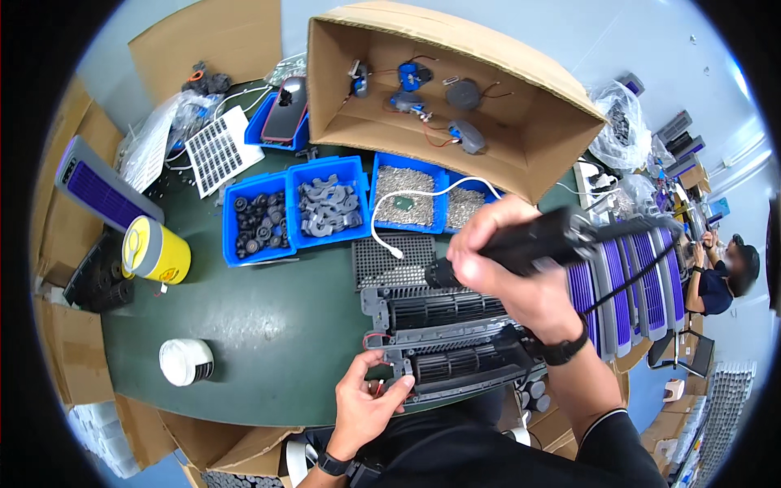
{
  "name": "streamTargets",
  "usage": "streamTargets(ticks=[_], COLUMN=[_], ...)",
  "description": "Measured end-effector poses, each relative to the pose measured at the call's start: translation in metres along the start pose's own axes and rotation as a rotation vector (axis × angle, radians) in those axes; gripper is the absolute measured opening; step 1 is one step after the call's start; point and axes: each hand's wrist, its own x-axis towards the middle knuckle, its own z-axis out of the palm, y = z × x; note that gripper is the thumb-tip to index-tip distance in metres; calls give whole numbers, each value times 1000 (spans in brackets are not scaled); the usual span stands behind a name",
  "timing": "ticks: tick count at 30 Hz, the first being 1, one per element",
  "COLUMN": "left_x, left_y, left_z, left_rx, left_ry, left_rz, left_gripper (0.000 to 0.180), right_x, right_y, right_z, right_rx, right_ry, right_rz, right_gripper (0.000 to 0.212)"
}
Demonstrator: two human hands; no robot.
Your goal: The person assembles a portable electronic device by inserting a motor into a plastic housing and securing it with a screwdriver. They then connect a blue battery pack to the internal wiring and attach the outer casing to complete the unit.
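The right hand grasps a black power driver. The left hand has thumb and fingers around the left end of the lower grey fan housing, just right of it — how firmly, I cannot tell. A loose hold could let the housing twist under the driver — and the red wire looping out just above that hand could snag.

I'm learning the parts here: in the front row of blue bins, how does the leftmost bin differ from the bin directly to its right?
The leftmost bin holds black, round pieces; the neighbouring bin holds grey, curved ones. The leftmost bin sits farther from the big cardboard box; the neighbouring bin sits closer to it. Both are blue and open-topped, and stand on the green table.
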Motion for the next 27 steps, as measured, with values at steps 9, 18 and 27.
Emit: streamTargets(ticks=[9, 18, 27], left_x=[2, 3, 3], left_y=[1, 1, -3], left_z=[-4, -4, -4], left_rx=[32, 5, -7], left_ry=[-31, -32, -19], left_rz=[-39, -34, 8], left_gripper=[53, 52, 51], right_x=[25, 28, 23], right_y=[39, 40, 38], right_z=[-13, -17, -13], right_rx=[-16, -101, -92], right_ry=[66, 54, 10], right_rz=[51, 70, 61], right_gripper=[29, 26, 23])
